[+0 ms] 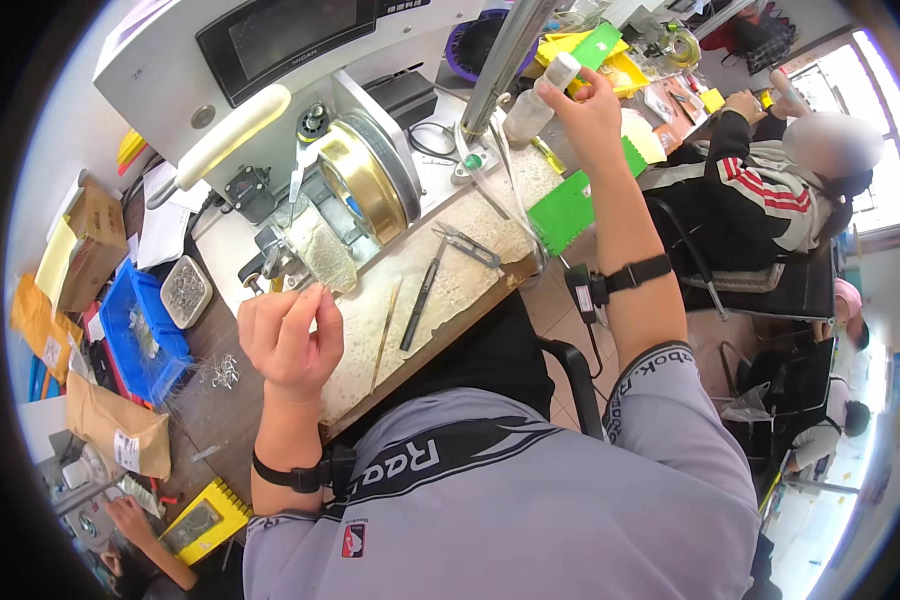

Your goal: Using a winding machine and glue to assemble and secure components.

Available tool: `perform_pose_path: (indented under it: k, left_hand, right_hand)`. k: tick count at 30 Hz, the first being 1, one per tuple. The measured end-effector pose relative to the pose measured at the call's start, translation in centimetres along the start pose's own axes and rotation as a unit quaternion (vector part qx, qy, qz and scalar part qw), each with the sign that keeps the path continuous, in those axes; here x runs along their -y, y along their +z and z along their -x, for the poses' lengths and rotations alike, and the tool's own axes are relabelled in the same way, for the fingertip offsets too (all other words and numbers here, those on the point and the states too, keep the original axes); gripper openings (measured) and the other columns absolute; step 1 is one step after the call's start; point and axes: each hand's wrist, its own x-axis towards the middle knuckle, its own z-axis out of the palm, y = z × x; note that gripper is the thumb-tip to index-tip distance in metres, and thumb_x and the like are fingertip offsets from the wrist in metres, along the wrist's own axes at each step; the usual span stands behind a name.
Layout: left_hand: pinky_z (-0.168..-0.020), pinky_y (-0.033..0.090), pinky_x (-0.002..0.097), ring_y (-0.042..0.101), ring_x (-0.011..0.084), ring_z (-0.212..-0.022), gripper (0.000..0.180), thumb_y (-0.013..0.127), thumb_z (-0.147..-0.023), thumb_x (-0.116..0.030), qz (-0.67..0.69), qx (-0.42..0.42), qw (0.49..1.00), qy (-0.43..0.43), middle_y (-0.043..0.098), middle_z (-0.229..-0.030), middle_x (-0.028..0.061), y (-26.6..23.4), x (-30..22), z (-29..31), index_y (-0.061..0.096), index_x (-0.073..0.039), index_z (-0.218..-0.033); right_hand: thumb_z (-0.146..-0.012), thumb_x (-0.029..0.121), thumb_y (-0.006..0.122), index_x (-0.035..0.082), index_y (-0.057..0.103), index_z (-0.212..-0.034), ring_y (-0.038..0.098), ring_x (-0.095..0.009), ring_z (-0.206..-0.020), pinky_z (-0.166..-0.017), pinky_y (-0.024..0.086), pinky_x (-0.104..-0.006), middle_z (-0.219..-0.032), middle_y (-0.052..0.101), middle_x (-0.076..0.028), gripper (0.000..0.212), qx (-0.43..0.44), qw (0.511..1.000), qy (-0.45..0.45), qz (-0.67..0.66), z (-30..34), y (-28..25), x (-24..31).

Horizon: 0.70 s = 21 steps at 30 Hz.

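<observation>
My left hand (292, 338) is closed in a pinch in front of the grey machine; whatever its fingertips hold is too small to make out. Just beyond it, a whitish rough-surfaced pad (322, 248) sits by the machine's gold-coloured drum (362, 185). My right hand (588, 118) reaches far to the right, its thumb and fingers around the neck of a translucent plastic bottle (528, 117) with a white cap. On the worktop between my hands lie black tweezers (422, 298), a metal caliper-like tool (470, 246) and a thin wooden stick (386, 335).
A blue bin (142, 330), a white tub of small metal parts (185, 291) and a paper package (120, 425) stand left. A metal post (502, 70) rises near the bottle. Green trays (576, 212) lie right. One co-worker sits right; another person's hand (130, 520) shows lower left.
</observation>
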Motion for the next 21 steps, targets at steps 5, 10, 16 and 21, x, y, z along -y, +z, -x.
perform_pose_path:
  k: [5,10,16,21]
  left_hand:
    - [-0.074,0.037,0.035,0.056,0.0192,-0.073,0.027,0.082,-0.072,-0.005,-0.064,-0.013,0.998,0.018,0.059,-0.082,-0.0015,-0.2,0.0,0.4,0.075,-0.014,-0.097]
    - [-0.079,0.033,0.0348,0.055,0.0167,-0.078,0.034,0.082,-0.067,-0.008,-0.068,-0.025,0.997,0.004,0.058,-0.085,-0.0046,0.3,0.6,1.3,0.076,-0.021,-0.097]
    - [-0.076,0.032,0.0364,0.053,0.0176,-0.077,0.033,0.084,-0.071,-0.007,-0.052,-0.008,0.999,0.004,0.055,-0.085,-0.0036,-0.1,0.7,1.3,0.073,-0.019,-0.1]
    - [-0.078,0.035,0.0365,0.054,0.0178,-0.079,0.032,0.084,-0.071,-0.007,-0.048,0.004,0.999,-0.001,0.055,-0.086,-0.0036,-0.2,0.4,1.7,0.071,-0.021,-0.098]
  right_hand:
    - [-0.079,0.046,0.086,-0.003,0.072,-0.097,0.061,-0.019,-0.071,-0.068,0.05,-0.0376,-0.075,0.063,-0.004,0.055,-0.003,0.996,-0.056,0.071,-3.3,0.7,-1.4]
    - [-0.097,0.023,0.074,0.0,0.069,-0.098,0.059,-0.012,-0.069,-0.062,0.047,-0.0297,-0.082,0.068,-0.004,0.024,-0.209,0.945,-0.168,-0.19,0.1,0.0,1.2]
    - [-0.105,0.025,0.062,-0.002,0.061,-0.119,0.063,-0.017,-0.072,-0.053,0.048,-0.0289,-0.09,0.066,-0.008,0.031,-0.042,0.851,-0.112,-0.511,12.8,-0.9,4.7]
    - [-0.098,0.049,0.069,0.007,0.048,-0.131,0.06,-0.019,-0.101,-0.089,0.052,-0.0363,-0.114,0.058,-0.007,0.057,0.073,0.854,-0.119,-0.501,21.6,1.3,5.6]
